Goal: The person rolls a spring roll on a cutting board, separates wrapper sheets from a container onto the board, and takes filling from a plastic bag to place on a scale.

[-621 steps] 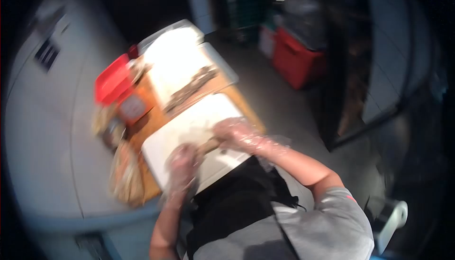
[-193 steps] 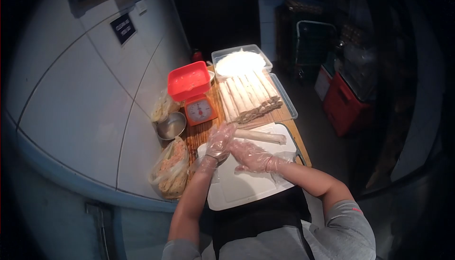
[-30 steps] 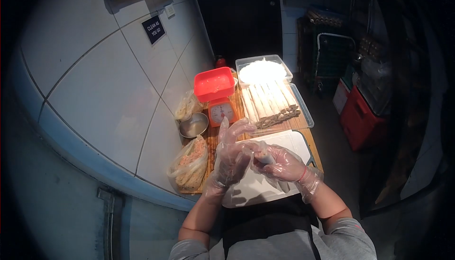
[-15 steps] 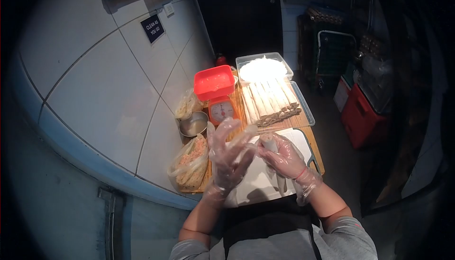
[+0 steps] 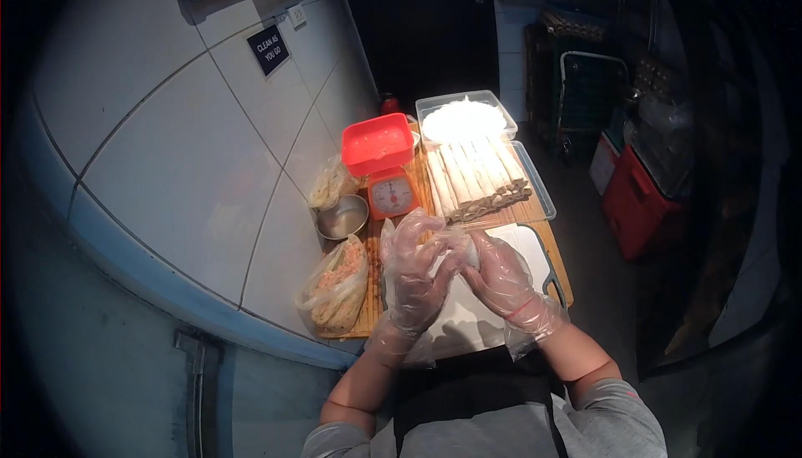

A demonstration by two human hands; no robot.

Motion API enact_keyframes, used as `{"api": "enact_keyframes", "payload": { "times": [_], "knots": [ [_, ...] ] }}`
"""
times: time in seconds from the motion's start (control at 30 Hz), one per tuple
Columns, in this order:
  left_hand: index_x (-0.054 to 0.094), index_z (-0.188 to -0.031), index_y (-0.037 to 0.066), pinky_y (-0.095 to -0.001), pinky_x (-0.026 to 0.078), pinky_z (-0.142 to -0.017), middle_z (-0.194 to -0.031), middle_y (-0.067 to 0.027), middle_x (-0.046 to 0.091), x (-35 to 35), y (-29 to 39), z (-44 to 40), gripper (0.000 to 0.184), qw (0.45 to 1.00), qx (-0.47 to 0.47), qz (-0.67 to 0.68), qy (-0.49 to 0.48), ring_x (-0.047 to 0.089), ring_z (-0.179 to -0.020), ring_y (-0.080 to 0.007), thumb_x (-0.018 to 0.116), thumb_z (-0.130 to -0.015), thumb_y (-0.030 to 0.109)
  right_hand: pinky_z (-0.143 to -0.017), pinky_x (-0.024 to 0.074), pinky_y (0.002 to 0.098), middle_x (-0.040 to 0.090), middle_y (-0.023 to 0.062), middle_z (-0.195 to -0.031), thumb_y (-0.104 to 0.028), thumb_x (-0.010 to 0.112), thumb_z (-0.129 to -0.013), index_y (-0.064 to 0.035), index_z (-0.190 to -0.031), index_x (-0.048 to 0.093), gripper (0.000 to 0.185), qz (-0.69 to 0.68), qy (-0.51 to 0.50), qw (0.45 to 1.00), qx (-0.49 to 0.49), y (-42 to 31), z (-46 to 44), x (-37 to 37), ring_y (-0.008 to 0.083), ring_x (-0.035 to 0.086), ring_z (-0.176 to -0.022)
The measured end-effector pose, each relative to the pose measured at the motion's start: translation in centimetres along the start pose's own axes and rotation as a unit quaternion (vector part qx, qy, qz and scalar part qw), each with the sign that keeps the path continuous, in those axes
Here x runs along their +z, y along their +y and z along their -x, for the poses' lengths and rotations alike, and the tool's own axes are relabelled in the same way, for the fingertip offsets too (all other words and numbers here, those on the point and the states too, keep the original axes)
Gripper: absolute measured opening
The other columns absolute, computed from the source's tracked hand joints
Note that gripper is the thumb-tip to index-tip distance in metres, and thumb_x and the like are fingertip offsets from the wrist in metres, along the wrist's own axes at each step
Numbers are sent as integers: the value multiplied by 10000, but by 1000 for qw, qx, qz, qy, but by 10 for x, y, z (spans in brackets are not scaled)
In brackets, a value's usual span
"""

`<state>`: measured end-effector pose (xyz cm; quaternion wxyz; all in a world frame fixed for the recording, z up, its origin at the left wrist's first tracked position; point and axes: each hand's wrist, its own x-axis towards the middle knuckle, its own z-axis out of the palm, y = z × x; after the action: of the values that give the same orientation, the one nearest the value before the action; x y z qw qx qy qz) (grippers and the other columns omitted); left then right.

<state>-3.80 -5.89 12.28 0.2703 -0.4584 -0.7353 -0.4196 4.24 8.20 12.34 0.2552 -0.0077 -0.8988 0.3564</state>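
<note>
Both my hands wear clear plastic gloves and meet above a white cutting board (image 5: 459, 320) with a dark rim. My right hand (image 5: 508, 289) is closed around a pale uncooked spring roll (image 5: 474, 254), most of which the gloved fingers hide. My left hand (image 5: 416, 283) has its fingers bent, with the thumb and fingertips pinching at the roll's upper end. Just beyond the board, several similar pale rolls (image 5: 472, 170) lie stacked side by side on a clear plastic tray (image 5: 541, 187).
Left of the board sits a plastic bag of pinkish shredded filling (image 5: 338, 283), with a steel bowl (image 5: 342, 217) behind it. An orange kitchen scale (image 5: 391, 193) carries a red pan (image 5: 378, 145). At the back is a clear tub (image 5: 464, 116) with brightly lit white contents. Tiled wall (image 5: 167, 141) borders the left.
My left hand has moved right and its fingers have bent in against the roll. The roll, which pointed down below my right hand, is now mostly hidden between both hands.
</note>
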Motion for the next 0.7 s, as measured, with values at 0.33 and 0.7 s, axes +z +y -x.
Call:
{"api": "enact_keyframes", "payload": {
  "times": [0.33, 0.7],
  "knots": [
    [705, -1030, 77, -434, 396, -1029, -1242, -170, 532, -14, -21, 0, 308, 988, 23, 148, 34, 503, -1205, -319, 800, -756, 178, -836, 493, 389, 654, 172, -995, -262, 647, -933, -4, -1132, 586, 332, -230, -71, 970, -30, 5, -4, -6, 317, 636, -935],
    [757, -940, 155, -465, 368, -1052, -1193, -116, 558, -20, -8, -13, 242, 992, 125, 24, 6, 504, -1172, -325, 808, -709, 207, -867, 469, 266, 610, 49, -1083, -192, 625, -927, -30, -1192, 593, 313, -291, -125, 947, -57, 11, -5, -3, 112, 569, -971]
  ]
}}
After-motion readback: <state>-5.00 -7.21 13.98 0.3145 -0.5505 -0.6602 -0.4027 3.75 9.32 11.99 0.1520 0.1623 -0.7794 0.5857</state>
